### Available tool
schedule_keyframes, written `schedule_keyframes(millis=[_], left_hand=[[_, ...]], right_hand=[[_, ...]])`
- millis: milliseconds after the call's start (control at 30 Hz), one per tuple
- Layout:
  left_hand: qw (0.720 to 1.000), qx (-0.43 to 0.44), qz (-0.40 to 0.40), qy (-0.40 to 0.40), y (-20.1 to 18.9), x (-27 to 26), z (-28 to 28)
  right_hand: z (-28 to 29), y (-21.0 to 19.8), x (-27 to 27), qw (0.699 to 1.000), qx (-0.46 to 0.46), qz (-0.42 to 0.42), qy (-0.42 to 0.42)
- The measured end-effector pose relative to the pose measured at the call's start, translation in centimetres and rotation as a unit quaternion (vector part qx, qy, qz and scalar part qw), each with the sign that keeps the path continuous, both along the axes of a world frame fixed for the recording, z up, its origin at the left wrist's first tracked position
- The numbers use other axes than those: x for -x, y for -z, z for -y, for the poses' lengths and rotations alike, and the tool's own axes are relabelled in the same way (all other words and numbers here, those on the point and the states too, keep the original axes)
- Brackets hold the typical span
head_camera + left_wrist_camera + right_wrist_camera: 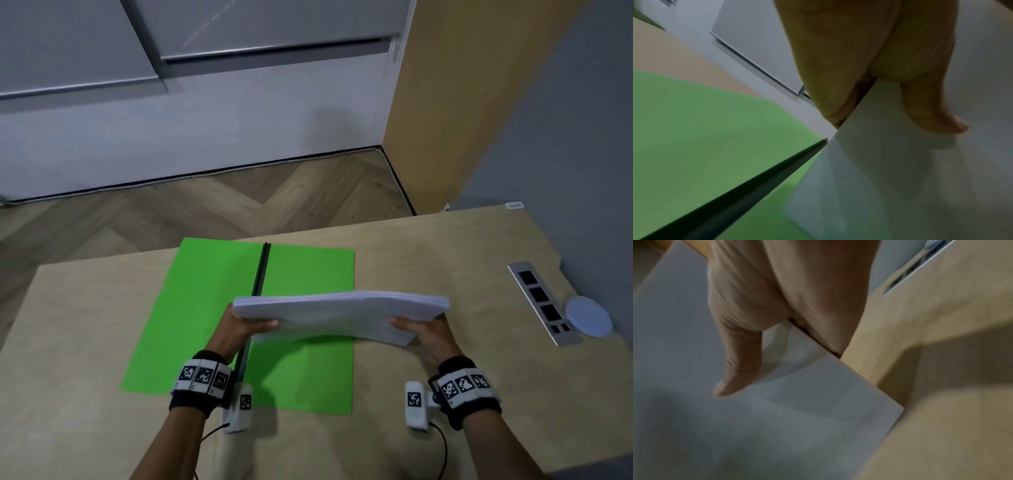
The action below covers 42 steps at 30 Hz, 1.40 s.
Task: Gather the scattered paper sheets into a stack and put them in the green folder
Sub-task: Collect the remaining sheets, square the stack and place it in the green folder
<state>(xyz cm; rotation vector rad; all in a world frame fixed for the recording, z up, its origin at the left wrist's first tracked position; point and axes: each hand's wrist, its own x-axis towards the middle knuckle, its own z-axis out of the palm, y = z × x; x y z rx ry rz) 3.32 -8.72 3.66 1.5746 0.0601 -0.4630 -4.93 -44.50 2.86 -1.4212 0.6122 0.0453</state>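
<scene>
left hand (241, 327) and right hand (423, 330) each grip one short end of the gathered paper stack (339, 313), thumbs on top, fingers beneath; the stack is held in the air, sagging slightly, over the right leaf of the green folder (209, 308), which lies open flat near the surface's (445, 260) far left edge. gathering looks done; insertion is in hand. next move likely calls for lowering the stack square to the black spine (262, 270)

The paper stack (342, 315) hides the fingers of both hands beneath it and part of the folder's black spine (262, 270). The right wrist view is blurred, and the sheets there are perhaps several.
</scene>
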Motion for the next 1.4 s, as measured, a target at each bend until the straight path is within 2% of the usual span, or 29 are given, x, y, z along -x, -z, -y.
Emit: schedule_keyframes(millis=[167, 300, 400, 500, 600, 633, 667, 733, 833, 967, 1000, 1033, 1067, 1100, 1133, 1167, 1233, 1300, 1400], left_hand=[[0.998, -0.016, -0.054, -0.018, 2.4, 0.8, -0.2], [0.996, -0.068, -0.026, -0.044, 0.4, -0.5, -2.4], [0.994, -0.093, 0.044, -0.037, -3.8, -2.1, -3.7], [0.986, -0.123, 0.114, 0.022, -8.9, -3.4, -3.6], [0.942, -0.221, 0.183, 0.173, -13.0, -3.5, -0.5], [0.933, -0.227, 0.193, 0.203, -13.6, -3.3, 0.9], [0.935, -0.211, 0.196, 0.209, -13.9, -2.9, 2.2], [0.951, -0.178, 0.199, 0.154, -13.5, -2.2, 4.3], [0.967, -0.148, 0.203, 0.033, -12.9, -1.5, 5.4], [0.979, -0.092, 0.178, -0.026, -12.7, -1.4, 4.5], [0.981, -0.077, 0.174, -0.032, -12.8, -1.3, 4.2], [0.984, -0.055, 0.165, -0.041, -12.8, -1.3, 3.7], [0.986, -0.029, 0.154, -0.050, -13.0, -1.3, 3.2], [0.987, -0.001, 0.148, -0.057, -12.9, -1.3, 2.7], [0.987, 0.025, 0.145, -0.056, -12.9, -1.3, 2.5], [0.987, 0.044, 0.143, -0.053, -12.8, -1.2, 2.5], [0.987, 0.056, 0.144, -0.047, -12.6, -1.0, 2.9], [0.987, 0.046, 0.141, -0.060, -12.3, -0.8, 3.3], [0.983, 0.029, 0.157, -0.093, -11.9, -0.5, 3.7]], right_hand=[[-1.2, 1.6, -0.1, 0.999, 0.018, -0.035, 0.004], [-0.9, -2.7, -1.6, 0.994, 0.091, -0.021, -0.063], [-0.1, -6.8, -3.8, 0.973, 0.187, 0.023, -0.130], [-0.5, -11.4, -6.2, 0.919, 0.325, 0.082, -0.207], [-2.9, -16.5, -7.9, 0.830, 0.459, 0.113, -0.295], [-3.9, -17.9, -8.4, 0.806, 0.492, 0.110, -0.312], [-4.8, -19.1, -8.7, 0.782, 0.521, 0.108, -0.325], [-6.3, -20.7, -8.8, 0.753, 0.552, 0.112, -0.340], [-7.6, -21.5, -8.5, 0.734, 0.583, 0.160, -0.310], [-6.0, -18.0, -7.8, 0.763, 0.587, 0.231, -0.140], [-5.3, -16.7, -7.5, 0.784, 0.567, 0.239, -0.086], [-4.9, -15.4, -6.9, 0.831, 0.502, 0.236, -0.040], [-4.7, -14.4, -6.2, 0.894, 0.384, 0.229, -0.022], [-4.8, -13.2, -5.6, 0.944, 0.242, 0.222, -0.031], [-5.1, -12.1, -5.1, 0.970, 0.102, 0.213, -0.053], [-5.5, -11.2, -4.6, 0.977, 0.001, 0.196, -0.085], [-6.3, -10.8, -4.0, 0.975, -0.079, 0.149, -0.144], [-7.0, -10.6, -3.6, 0.979, -0.071, 0.123, -0.143], [-7.6, -11.3, -3.7, 0.986, -0.021, 0.140, -0.090]])
